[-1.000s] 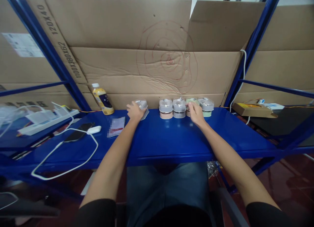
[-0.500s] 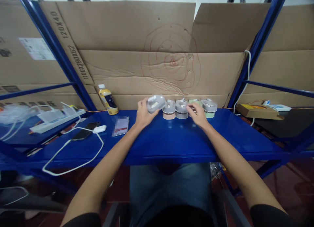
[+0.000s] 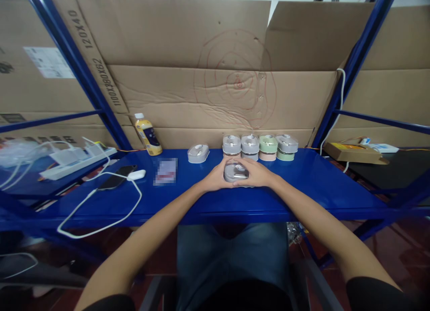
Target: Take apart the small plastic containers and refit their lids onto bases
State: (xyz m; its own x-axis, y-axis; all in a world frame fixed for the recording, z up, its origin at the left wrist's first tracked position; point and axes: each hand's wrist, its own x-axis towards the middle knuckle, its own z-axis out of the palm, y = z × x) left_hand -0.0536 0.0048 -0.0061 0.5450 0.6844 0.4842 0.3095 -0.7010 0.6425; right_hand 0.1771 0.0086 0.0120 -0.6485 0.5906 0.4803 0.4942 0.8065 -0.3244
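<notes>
Near the middle of the blue shelf (image 3: 208, 201), a small grey oval box with a clear lid (image 3: 236, 173) sits between my hands. My left hand (image 3: 215, 176) wraps its left side, and my right hand (image 3: 258, 173) wraps its right side, the fingertips meeting around it. Just behind stands a row of several similar boxes stacked in twos: a grey one (image 3: 231, 144) at the left end, another grey one (image 3: 250, 143), a green one (image 3: 268, 143) and a grey one over green (image 3: 287, 143). A single grey box (image 3: 198, 153) stands apart to the left.
Farther left are a yellow bottle (image 3: 148, 135), a flat packet (image 3: 165, 171), a phone (image 3: 117, 178) and a white cable (image 3: 137, 208). A power strip (image 3: 77, 164) lies at far left, and an open carton (image 3: 355, 152) at right. Cardboard (image 3: 161, 87) backs the shelf.
The grey box from my left hand now stands alone on the shelf, left of the row. My right hand has left the row, and both hands now grip another grey box in front of it.
</notes>
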